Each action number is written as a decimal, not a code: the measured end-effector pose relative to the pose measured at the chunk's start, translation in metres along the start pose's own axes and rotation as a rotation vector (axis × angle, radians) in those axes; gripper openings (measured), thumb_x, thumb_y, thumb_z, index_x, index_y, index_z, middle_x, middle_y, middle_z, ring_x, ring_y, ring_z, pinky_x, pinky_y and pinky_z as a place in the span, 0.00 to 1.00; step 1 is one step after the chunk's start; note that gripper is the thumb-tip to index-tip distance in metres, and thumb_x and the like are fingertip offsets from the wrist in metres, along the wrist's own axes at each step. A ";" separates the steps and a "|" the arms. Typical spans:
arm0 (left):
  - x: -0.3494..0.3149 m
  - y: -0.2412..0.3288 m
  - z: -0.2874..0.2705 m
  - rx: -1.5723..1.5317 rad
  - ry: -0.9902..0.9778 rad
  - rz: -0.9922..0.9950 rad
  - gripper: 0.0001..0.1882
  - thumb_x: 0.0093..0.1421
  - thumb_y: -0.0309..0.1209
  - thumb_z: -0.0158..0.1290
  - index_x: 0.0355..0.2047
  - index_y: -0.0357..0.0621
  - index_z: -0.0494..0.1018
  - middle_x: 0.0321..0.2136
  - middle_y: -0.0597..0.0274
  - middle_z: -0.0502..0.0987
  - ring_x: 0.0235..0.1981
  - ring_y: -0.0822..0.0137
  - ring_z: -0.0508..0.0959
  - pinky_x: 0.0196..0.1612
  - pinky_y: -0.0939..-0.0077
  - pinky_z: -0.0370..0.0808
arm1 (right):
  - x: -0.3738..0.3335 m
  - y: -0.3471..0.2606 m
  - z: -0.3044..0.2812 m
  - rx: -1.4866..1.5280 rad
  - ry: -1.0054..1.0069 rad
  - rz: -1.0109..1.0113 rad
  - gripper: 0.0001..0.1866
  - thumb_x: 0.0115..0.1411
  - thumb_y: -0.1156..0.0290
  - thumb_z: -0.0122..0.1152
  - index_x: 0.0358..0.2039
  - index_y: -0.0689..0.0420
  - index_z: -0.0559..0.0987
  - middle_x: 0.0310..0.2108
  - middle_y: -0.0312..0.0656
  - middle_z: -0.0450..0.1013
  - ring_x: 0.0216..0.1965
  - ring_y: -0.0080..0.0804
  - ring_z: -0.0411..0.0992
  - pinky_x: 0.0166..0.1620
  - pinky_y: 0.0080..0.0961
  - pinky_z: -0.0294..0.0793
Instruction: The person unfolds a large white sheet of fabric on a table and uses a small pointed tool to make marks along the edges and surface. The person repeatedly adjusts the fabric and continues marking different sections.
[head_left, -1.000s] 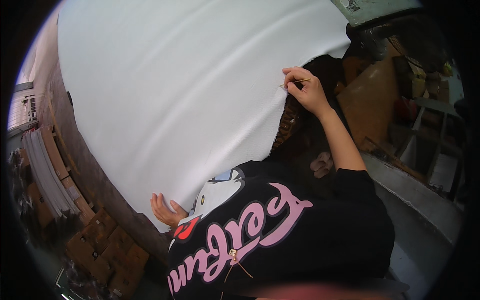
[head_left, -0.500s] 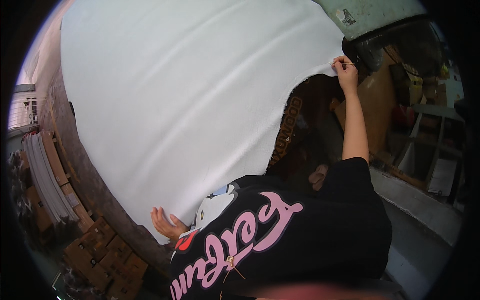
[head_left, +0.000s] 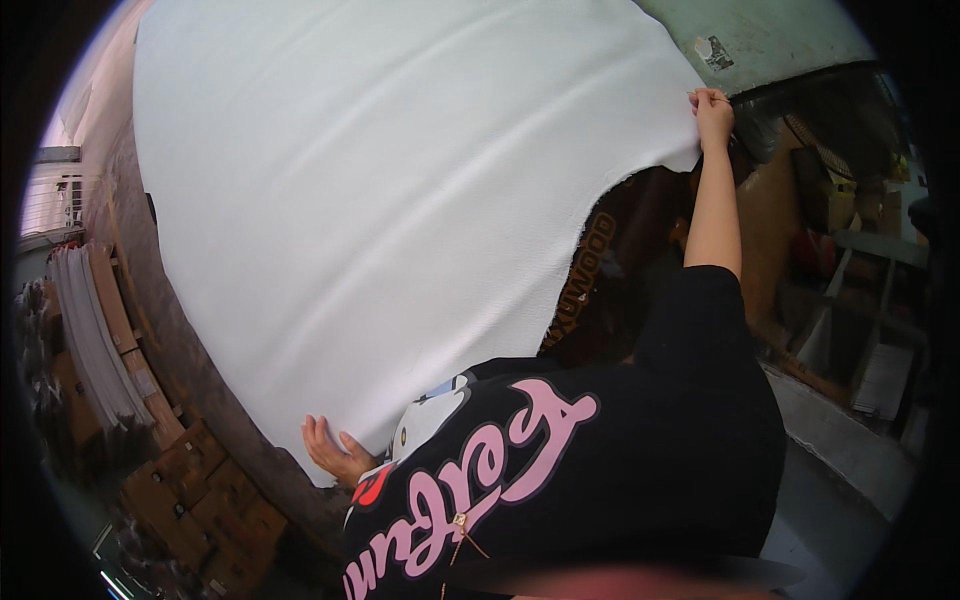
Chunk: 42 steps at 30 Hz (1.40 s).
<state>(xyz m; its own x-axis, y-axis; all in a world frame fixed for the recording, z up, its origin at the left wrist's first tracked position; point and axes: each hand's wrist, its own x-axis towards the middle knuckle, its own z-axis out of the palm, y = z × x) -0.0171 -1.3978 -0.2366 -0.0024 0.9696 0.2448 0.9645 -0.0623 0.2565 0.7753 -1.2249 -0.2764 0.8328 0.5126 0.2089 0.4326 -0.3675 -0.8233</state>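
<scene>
A large white sheet, which looks like leather (head_left: 380,230), is spread out in front of me, with soft ridges running across it. Its right edge curves inward and looks slightly frayed. At the sheet's near left corner, my left hand (head_left: 338,455) lies on the surface with its fingers stretched out. My right arm reaches far out to the sheet's right edge. There my right hand (head_left: 712,118) pinches a thin, light brown stick (head_left: 692,94), mostly hidden by the fingers. Whether it is a pen or another slim tool cannot be made out.
Below the curved edge shows a dark brown surface with lettering (head_left: 590,270). A pale green surface (head_left: 780,40) borders the far right. Cardboard boxes (head_left: 190,480) and stacked long boards (head_left: 95,330) stand at left. A grey ledge (head_left: 840,430) lies at right.
My right hand has moved farther out and slightly right along the sheet's edge, still pinching the thin stick. My left hand stays in place. The view has shifted slightly.
</scene>
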 end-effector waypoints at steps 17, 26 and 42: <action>0.001 -0.002 -0.001 -0.047 -0.006 0.015 0.22 0.59 0.33 0.46 0.53 0.38 0.69 0.56 0.48 0.69 0.60 0.45 0.64 0.62 0.51 0.57 | -0.142 -0.097 -0.021 -0.025 -0.178 -0.099 0.10 0.60 0.70 0.51 0.27 0.61 0.77 0.22 0.38 0.76 0.28 0.24 0.76 0.34 0.23 0.71; -0.005 -0.007 -0.005 -0.035 0.003 -0.047 0.23 0.62 0.31 0.47 0.57 0.38 0.66 0.59 0.49 0.66 0.63 0.45 0.60 0.64 0.53 0.54 | -0.218 -0.167 0.113 0.497 -0.497 -0.097 0.10 0.68 0.69 0.49 0.42 0.60 0.77 0.38 0.37 0.76 0.44 0.23 0.75 0.49 0.21 0.70; -0.070 0.012 0.001 -1.705 -0.244 -1.274 0.48 0.59 0.67 0.44 0.66 0.41 0.50 0.62 0.43 0.60 0.62 0.51 0.63 0.65 0.56 0.60 | -0.219 -0.164 0.170 -0.070 -0.414 -0.553 0.16 0.66 0.63 0.51 0.52 0.50 0.75 0.52 0.41 0.74 0.57 0.39 0.68 0.62 0.37 0.60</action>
<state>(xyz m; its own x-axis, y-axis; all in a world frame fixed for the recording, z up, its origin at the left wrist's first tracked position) -0.0047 -1.4659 -0.2513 -0.1313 0.6393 -0.7577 -0.6531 0.5192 0.5513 0.4637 -1.1449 -0.2768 0.2894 0.8876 0.3584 0.7887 -0.0089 -0.6147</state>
